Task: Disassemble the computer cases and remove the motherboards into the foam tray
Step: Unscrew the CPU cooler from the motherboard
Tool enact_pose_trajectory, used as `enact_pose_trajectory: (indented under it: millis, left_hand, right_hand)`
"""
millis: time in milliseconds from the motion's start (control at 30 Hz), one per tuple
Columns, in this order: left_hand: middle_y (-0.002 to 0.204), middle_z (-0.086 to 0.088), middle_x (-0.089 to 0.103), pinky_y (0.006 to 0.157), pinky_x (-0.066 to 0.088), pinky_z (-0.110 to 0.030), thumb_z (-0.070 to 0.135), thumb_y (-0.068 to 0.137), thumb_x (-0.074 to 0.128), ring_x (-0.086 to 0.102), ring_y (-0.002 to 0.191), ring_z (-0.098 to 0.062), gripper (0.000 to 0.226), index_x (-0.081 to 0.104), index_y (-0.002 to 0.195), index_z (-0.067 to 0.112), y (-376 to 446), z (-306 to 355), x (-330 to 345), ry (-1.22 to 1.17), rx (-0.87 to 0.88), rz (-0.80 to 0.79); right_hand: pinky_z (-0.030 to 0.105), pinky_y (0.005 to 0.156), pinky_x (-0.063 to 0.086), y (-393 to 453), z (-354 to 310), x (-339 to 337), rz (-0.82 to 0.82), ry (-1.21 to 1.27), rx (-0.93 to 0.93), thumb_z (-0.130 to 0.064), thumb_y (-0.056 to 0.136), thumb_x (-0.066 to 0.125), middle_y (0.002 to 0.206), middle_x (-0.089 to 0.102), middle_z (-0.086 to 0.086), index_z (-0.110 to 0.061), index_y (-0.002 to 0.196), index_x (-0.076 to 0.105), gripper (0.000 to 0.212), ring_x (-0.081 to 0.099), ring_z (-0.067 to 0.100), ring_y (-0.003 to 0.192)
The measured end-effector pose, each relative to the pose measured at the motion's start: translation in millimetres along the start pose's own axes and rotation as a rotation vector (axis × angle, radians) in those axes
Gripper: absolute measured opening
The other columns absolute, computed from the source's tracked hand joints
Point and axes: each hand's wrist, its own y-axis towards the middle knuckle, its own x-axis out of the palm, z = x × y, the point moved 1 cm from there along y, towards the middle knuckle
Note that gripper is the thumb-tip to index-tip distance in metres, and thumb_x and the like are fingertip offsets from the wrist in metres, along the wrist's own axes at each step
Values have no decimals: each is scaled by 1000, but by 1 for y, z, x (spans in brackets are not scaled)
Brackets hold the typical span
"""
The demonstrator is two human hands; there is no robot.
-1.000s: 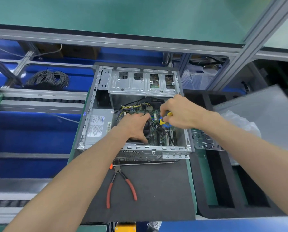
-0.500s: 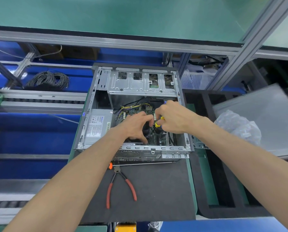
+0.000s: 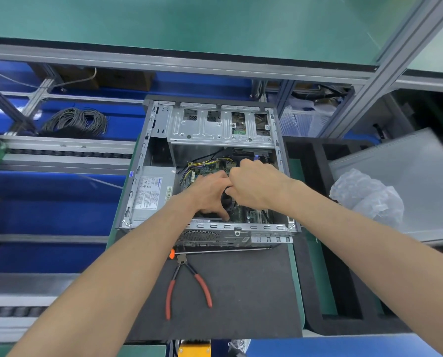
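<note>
The open computer case (image 3: 138, 176) lies on a black mat, with its green motherboard (image 3: 207, 172) showing at the bottom among yellow and black wires. My left hand (image 3: 210, 195) lies over the black cooler fan (image 3: 226, 198) on the board, thumb pointing toward the case's near wall. My right hand (image 3: 257, 185) is a fist just right of it, knuckles touching my left index finger. The yellow-handled screwdriver seen in it earlier is hidden under the fist. A black foam tray (image 3: 344, 325) lies to the right of the case.
Red-handled pliers (image 3: 187, 282) and a long thin screwdriver (image 3: 215, 251) lie on the mat (image 3: 254, 300) before the case. A grey side panel (image 3: 408, 171) and a crumpled plastic bag (image 3: 367, 194) cover the tray's far right. A cable coil (image 3: 79, 122) sits far left. The power supply (image 3: 151, 194) fills the case's left.
My right hand has moved left and closer to my left hand, and the screwdriver's yellow handle has gone out of sight under it. My left hand stays on the fan.
</note>
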Motion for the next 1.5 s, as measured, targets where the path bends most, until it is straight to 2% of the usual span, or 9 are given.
enact_pose_trajectory:
  millis: [300,367,500,633,700,833,1000,1200,1500]
  left_hand:
    - [93,7,55,90,43,-42,40,57,93,45,93,-17,51,69,97,18,-10,11,-9,-254,1,160]
    - [80,17,61,82,46,-39,27,63,91,50,80,-9,28,69,80,29,-13,11,-12,-462,53,143]
    - [67,17,66,68,42,-16,8,75,83,54,63,1,31,72,69,36,-19,12,-17,-739,131,113]
    - [61,0,58,69,37,-30,16,76,82,44,60,-17,27,60,62,6,-18,14,-13,-829,69,88]
    - [53,4,44,62,29,-29,22,71,80,31,57,-13,30,59,53,11,-18,14,-11,-827,14,101]
    - [64,-1,70,61,36,-18,27,74,87,41,61,-6,21,79,75,47,-27,16,-14,-840,-11,168]
    - [43,12,43,46,24,-14,21,77,86,25,45,-7,31,75,60,44,-30,23,-19,-788,10,216]
    - [60,21,69,52,34,0,-4,88,69,44,49,17,30,73,100,22,-38,27,-21,-849,89,208]
    - [54,19,65,55,36,-6,24,69,89,48,50,9,30,76,69,51,-28,30,-19,-722,-7,289]
  right_hand:
    - [26,46,22,3,2,-7,-95,-77,-129,-26,93,62,71,26,-3,-8,108,64,24,31,12,56]
    - [27,49,26,2,3,-10,-106,-139,-190,-27,92,62,71,36,0,-7,106,63,25,41,16,57]
    - [35,59,40,0,7,-11,-95,-108,-268,-25,93,56,91,59,9,-5,112,52,28,60,29,74]
    - [38,56,37,-6,12,-5,-57,34,-218,-26,92,56,88,57,6,-15,111,31,34,55,27,66]
    - [39,57,39,-9,16,-3,9,42,-160,-34,92,51,86,58,7,-15,104,32,29,54,29,65]
    - [38,60,39,-16,18,-4,163,41,-25,-49,97,40,77,50,6,-14,92,44,36,53,34,71]
    - [37,60,30,-20,10,-8,148,-97,-217,-22,98,54,82,39,2,-14,81,48,20,39,22,69]
    - [37,66,37,-22,21,-13,111,-28,-219,-10,93,55,97,56,6,-9,101,56,8,47,25,75]
    - [39,64,42,-18,13,3,65,-54,-20,-39,105,41,81,49,9,-10,95,47,31,57,36,76]
